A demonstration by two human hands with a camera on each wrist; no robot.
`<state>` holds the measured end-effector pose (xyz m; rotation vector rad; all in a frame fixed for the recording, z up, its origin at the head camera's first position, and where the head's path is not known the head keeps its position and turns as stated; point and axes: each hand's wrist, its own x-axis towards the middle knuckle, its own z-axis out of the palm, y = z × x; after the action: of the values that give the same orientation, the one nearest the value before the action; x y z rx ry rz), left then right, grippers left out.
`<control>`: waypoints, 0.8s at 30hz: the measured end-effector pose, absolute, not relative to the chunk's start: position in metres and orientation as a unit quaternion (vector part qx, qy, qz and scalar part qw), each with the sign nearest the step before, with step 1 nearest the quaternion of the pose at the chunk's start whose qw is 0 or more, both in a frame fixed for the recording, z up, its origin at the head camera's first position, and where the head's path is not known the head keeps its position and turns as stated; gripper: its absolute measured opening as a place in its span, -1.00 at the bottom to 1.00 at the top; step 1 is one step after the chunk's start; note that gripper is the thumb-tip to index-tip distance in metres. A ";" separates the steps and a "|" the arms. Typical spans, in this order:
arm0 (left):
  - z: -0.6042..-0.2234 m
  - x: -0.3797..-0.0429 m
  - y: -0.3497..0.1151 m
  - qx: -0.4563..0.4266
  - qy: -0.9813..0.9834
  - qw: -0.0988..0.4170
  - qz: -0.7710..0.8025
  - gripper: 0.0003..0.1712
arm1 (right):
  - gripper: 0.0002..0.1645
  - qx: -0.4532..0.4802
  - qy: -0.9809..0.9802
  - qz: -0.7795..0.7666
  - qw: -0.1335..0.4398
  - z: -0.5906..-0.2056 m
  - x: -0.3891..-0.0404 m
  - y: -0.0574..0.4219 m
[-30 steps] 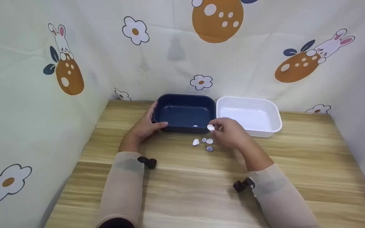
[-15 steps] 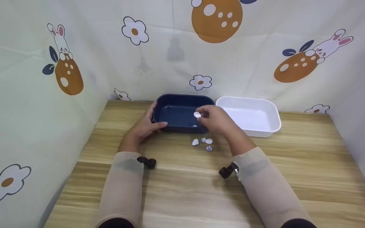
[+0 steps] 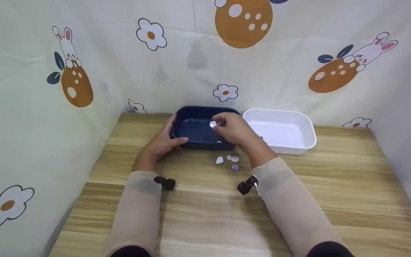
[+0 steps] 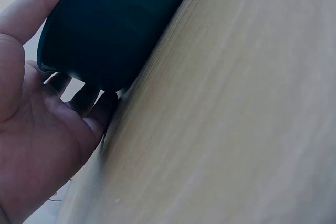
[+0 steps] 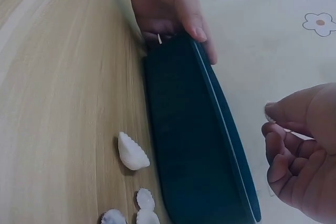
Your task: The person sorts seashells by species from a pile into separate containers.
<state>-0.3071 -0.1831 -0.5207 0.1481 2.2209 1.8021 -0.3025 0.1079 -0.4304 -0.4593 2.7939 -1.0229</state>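
A dark blue plastic bin stands on the table. My left hand holds its left end, thumb along the front rim and fingers around the end wall. Over the bin, my right hand pinches a small white seashell between thumb and fingertips. In the right wrist view only the shell's edge shows. One pale shell lies inside the bin near its front wall. Several shells lie on the wood before the bin, among them a pointed white one and a greyish one.
To the right, beside the dark bin, stands a white bin, with a small dark thing at its left, partly behind my right wrist. A printed cloth backdrop rises right behind both bins. The wooden table extends toward me.
My right hand has carried the shell left and away from me, from the front right corner to over the inside of the dark bin. The left hand stays in place.
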 end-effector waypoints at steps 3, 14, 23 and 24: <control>-0.521 -0.307 -0.183 0.053 0.768 0.138 0.623 0.32 | -0.50 -0.146 0.928 -0.335 0.070 -0.432 -0.303 0.108; -0.520 -0.307 -0.182 0.053 0.776 0.135 0.614 0.32 | -0.55 -0.132 0.926 -0.347 0.072 -0.443 -0.286 0.120; -0.522 -0.308 -0.184 0.060 0.775 0.130 0.615 0.31 | -0.57 -0.146 0.922 -0.354 0.063 -0.445 -0.261 0.139; -0.522 -0.308 -0.184 0.061 0.776 0.129 0.614 0.31 | -0.57 -0.146 0.922 -0.353 0.063 -0.445 -0.259 0.141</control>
<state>-0.3078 -0.1844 -0.5221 0.1763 2.2561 1.7844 -0.2586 0.1415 -0.4450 -0.4400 2.7864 -1.0654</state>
